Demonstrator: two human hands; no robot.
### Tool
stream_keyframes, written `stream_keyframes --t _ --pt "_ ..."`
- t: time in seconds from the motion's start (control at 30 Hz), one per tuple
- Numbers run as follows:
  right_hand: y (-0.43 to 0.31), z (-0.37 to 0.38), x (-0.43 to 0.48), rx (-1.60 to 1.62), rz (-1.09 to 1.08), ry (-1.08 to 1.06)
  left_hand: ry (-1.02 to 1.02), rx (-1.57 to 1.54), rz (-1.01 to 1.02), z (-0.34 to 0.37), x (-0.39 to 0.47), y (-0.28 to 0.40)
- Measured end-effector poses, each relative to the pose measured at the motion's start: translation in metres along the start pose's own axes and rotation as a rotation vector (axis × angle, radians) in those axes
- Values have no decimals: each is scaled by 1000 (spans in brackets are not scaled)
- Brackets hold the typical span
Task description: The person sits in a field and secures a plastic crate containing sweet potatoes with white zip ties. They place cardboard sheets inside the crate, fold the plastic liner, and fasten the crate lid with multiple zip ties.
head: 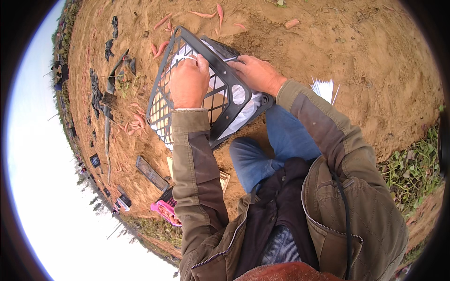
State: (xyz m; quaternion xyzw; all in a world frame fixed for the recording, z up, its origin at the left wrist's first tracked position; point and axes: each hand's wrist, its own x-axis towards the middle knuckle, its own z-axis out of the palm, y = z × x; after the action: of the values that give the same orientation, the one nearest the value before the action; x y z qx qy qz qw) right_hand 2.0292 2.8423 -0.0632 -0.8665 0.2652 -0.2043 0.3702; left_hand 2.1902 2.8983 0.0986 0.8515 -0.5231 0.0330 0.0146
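Note:
A black plastic lattice crate [230,102] stands tilted in front of me, with white liner material [244,111] and tan cardboard visible through its openings. My left hand [190,82] is closed on a white strip, seemingly a cable tie [186,57], at the lattice of the crate's lid or side. At the crate's upper rim, my right hand [258,74] pinches the end of another thin white strip [231,59] near the corner. The fingertips of both hands are partly hidden. A bundle of white cable ties [322,89] stands in the soil right of my right forearm.
Sweet potatoes [137,121] lie on the soil left of and beyond the crate. Farther left are a long-handled tool [107,130] and black plastic scraps [95,91]. A pink-lined crate [167,210] stands at lower left; green vines [409,172] lie at right.

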Motion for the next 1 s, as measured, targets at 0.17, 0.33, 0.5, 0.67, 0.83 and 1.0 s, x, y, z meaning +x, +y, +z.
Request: stream_keyframes --t 0.17,0.33,0.5,0.67,0.83,1.0 --pt "3 0 -1 50 69 -35 2 39 -7 4 -2 -1" --pt "-4 -1 -1 69 127 62 -28 13 1 -7 -1 -5" --pt "-5 -7 -1 -3 -10 8 12 39 32 -3 -2 -2" --pt "-6 -7 0 -37 -16 -1 4 9 32 6 -6 3" --pt "-6 -8 1 -82 -16 -22 41 -18 54 6 -8 5" --pt "-7 -4 0 52 54 31 50 -12 63 12 -10 5"
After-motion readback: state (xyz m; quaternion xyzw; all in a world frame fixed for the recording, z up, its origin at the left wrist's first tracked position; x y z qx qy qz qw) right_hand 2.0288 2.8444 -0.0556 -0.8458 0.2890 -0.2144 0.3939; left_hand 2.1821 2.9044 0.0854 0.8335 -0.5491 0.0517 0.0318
